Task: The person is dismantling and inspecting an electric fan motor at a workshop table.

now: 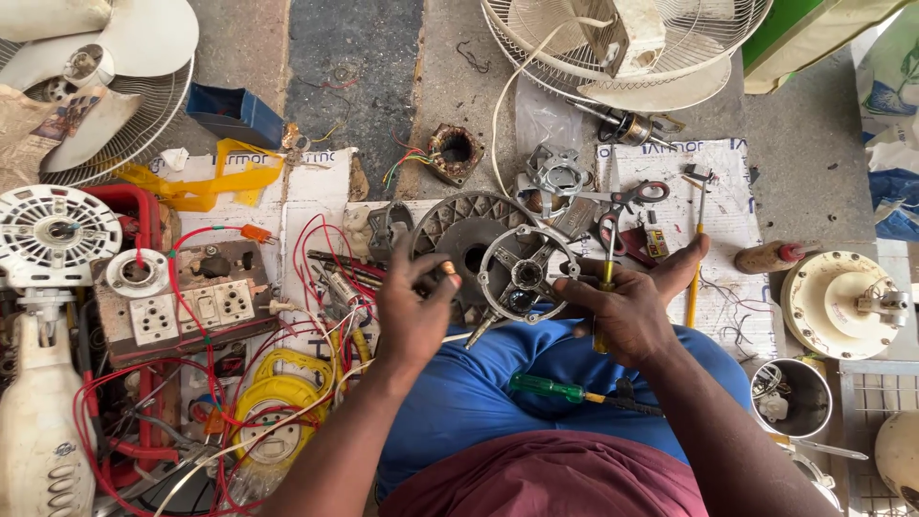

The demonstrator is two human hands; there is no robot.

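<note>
The right hand [627, 311] is closed around a yellow-handled screwdriver [607, 278], its shaft rising away from the person, and the same hand steadies the right edge of a round metal motor bracket [525, 273] with spoked arms; the left hand [414, 311] pinches a small copper-coloured part [446, 268] between thumb and fingertips, just left of the bracket; the bracket sits above the person's blue-trousered lap, in front of a grey ribbed motor housing [459, 225] that lies on the floor beyond the knees; a green-handled screwdriver [548, 387] rests across the lap, near the right forearm.

To the far right of the hands, red-handled scissors [634, 198] and a second yellow screwdriver [696, 258] lie on a sheet of white cardboard [737, 206]; a copper-wound stator [455, 153] sits on the floor farther off; a white fan guard [708, 38] lies at the far edge, right of centre.

On the left, a switch and socket board [182, 302] rests among a tangle of red wires [316, 258]; near it, closer to the person, lies a yellow cable reel [273, 421]; a small blue box [235, 113] sits far left; a metal cup [793, 394] stands near right.
</note>
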